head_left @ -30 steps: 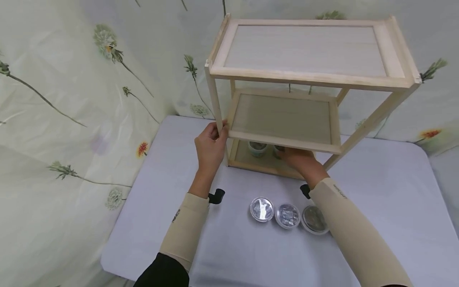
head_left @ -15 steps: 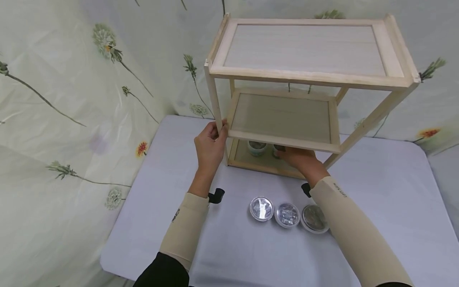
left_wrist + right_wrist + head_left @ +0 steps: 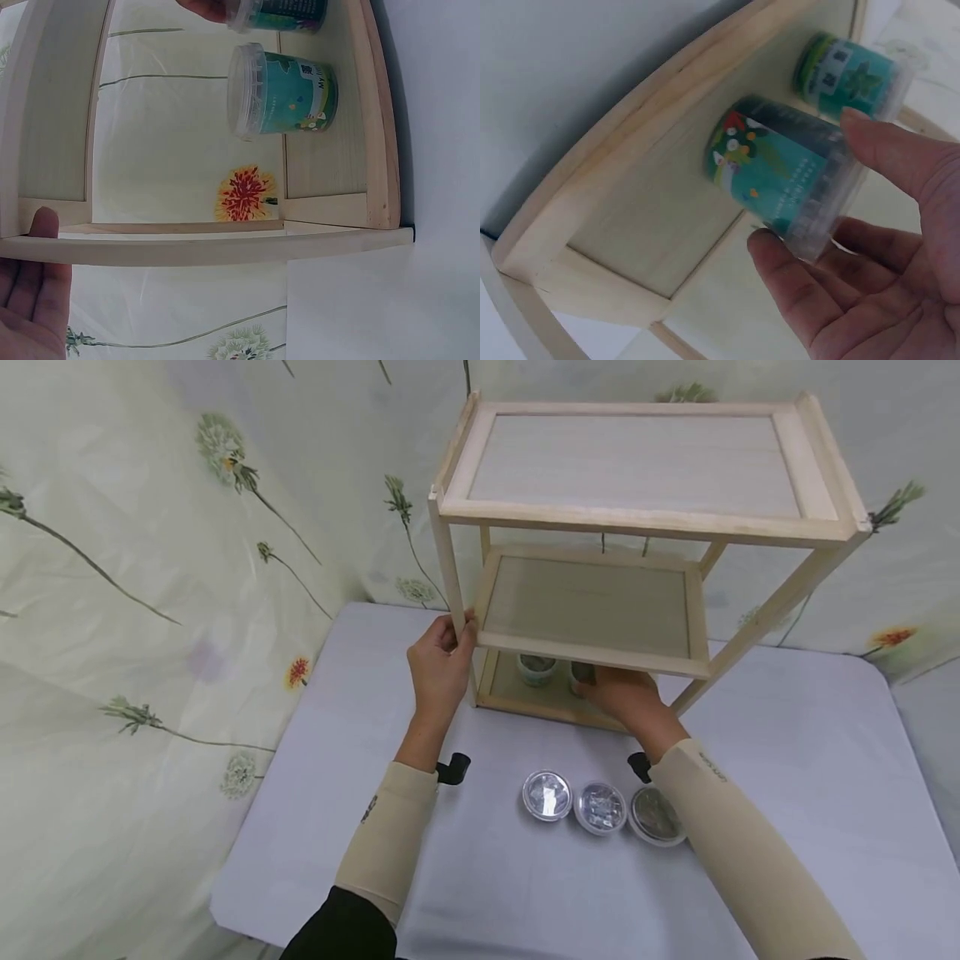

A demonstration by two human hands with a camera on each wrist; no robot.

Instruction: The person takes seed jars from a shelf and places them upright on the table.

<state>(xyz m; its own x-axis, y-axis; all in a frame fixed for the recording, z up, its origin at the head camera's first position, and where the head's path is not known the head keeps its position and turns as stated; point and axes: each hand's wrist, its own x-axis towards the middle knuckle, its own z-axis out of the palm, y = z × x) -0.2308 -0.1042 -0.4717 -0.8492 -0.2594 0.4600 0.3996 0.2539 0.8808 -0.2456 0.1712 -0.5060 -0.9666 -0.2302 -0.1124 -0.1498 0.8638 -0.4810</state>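
Observation:
A pale three-tier wooden shelf (image 3: 652, 531) stands at the back of the table. My left hand (image 3: 441, 672) grips its front left post (image 3: 187, 251) near the middle tier, fingers on one side and a fingertip lapping over the wood. Under that tier, my right hand (image 3: 626, 697) reaches to the bottom board (image 3: 326, 169). Its thumb and fingers grip the clear lid end of a teal-labelled plastic tub (image 3: 772, 165), whose base is close over the board. Just left of it, a matching tub (image 3: 296, 94) stands upright on the same board.
Three round, clear-lidded containers sit in a row in front of the shelf: a left one (image 3: 547, 796), a middle one (image 3: 600, 808) and a darker one (image 3: 657, 816) beside my right sleeve. A flower-print sheet (image 3: 247, 568) hangs behind the white-covered table (image 3: 337, 693).
My right hand has shifted slightly with the tub, and a little more of the tub's dark top shows. The left hand keeps its hold on the post.

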